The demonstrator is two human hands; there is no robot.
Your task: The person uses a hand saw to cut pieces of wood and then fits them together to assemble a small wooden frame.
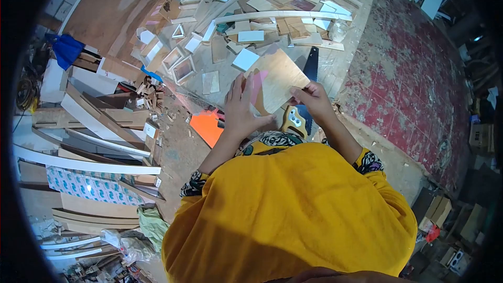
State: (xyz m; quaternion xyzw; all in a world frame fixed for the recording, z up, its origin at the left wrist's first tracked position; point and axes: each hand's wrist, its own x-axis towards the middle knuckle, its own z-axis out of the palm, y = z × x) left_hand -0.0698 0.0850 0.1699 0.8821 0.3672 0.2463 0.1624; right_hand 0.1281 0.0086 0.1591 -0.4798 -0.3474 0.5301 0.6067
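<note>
A thin, roughly square plywood board (283, 81) with a pink patch near its left side is tilted in front of my body. My right hand (314, 104) pinches its right corner between thumb and fingers. Along the board's left edge lies my left hand (241, 106), fingers stretched out and thumb apart. Under and beside the board, a handsaw (294, 120) with a yellow and white handle rests close to my lap; its dark blade shows past the board. A second dark blade-like piece (312, 63) points away behind my right hand.
Ahead lie scattered offcuts, small frames and a long curved strip (283, 14). An orange sheet (207, 128) is left of my left hand. Curved boards (89, 165) are stacked at the left. A dusty red floor (403, 84) spreads to the right, with boxes (435, 209) beyond.
</note>
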